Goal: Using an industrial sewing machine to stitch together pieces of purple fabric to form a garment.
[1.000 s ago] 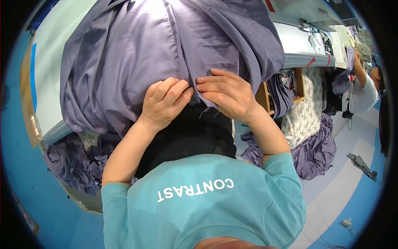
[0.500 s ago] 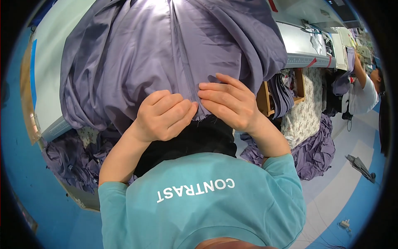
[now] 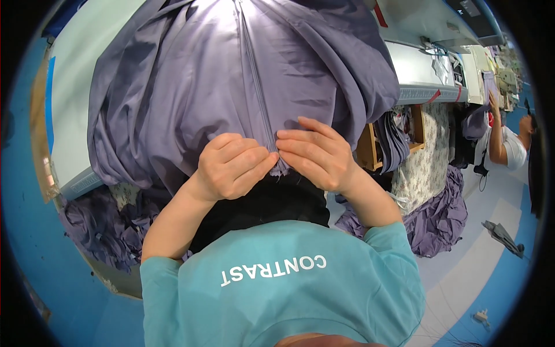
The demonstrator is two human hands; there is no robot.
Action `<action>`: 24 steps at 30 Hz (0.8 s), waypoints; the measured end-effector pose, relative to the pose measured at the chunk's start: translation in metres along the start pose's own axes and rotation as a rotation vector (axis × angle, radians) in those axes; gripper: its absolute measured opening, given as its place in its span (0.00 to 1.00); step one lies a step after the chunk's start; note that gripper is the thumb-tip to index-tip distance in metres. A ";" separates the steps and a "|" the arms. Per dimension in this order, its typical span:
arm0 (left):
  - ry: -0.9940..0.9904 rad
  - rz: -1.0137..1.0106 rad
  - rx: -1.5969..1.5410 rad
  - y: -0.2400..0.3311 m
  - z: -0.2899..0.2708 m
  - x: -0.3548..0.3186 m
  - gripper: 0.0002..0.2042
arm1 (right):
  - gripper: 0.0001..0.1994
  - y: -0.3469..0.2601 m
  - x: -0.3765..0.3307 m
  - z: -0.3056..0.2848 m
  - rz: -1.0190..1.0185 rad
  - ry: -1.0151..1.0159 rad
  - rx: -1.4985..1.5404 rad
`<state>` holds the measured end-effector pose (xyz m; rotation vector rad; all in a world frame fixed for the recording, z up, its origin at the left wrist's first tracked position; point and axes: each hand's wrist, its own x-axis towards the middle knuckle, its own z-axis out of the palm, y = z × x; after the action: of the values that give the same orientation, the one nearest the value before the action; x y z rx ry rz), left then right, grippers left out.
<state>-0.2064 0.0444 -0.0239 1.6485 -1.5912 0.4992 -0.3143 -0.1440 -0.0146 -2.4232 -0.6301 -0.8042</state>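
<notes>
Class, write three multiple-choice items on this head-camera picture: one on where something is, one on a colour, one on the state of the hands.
1. Where do the person's two hands meet?
A. At the near end of the seam running down the cloth
B. On the floor
C. On the wooden shelf

2. What colour is the big cloth on the table?
A. Bright red
B. Greyish purple
C. Yellow

3. How are the hands?
A. Both flat and open
B. Both hanging free of the cloth
C. Both pinching the cloth edge

Answers:
A, the left hand and right hand touch fingertips at the seam.
B, the cloth is greyish purple.
C, the fingers of both are curled onto the cloth's edge.
</notes>
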 end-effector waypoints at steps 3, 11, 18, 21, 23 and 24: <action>-0.051 -0.030 -0.065 -0.005 0.000 -0.007 0.06 | 0.04 0.001 0.000 0.003 -0.027 -0.030 -0.006; -0.325 -0.116 0.150 -0.065 -0.009 0.067 0.27 | 0.05 0.007 0.009 0.000 -0.060 -0.193 0.030; -0.307 -0.160 0.190 -0.104 -0.018 0.057 0.26 | 0.04 0.005 0.012 -0.009 -0.101 -0.081 0.032; -0.337 -0.157 0.133 -0.106 -0.021 0.059 0.24 | 0.04 0.012 0.009 -0.009 -0.096 -0.140 0.049; -0.416 -0.221 0.090 -0.105 -0.021 0.059 0.25 | 0.04 0.016 0.007 -0.007 -0.096 -0.169 0.063; -0.412 -0.224 0.092 -0.105 -0.021 0.060 0.25 | 0.03 0.017 0.007 -0.006 -0.098 -0.174 0.073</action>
<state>-0.0919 0.0123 0.0062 2.0688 -1.6572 0.1205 -0.3025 -0.1592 -0.0113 -2.4278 -0.8356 -0.6004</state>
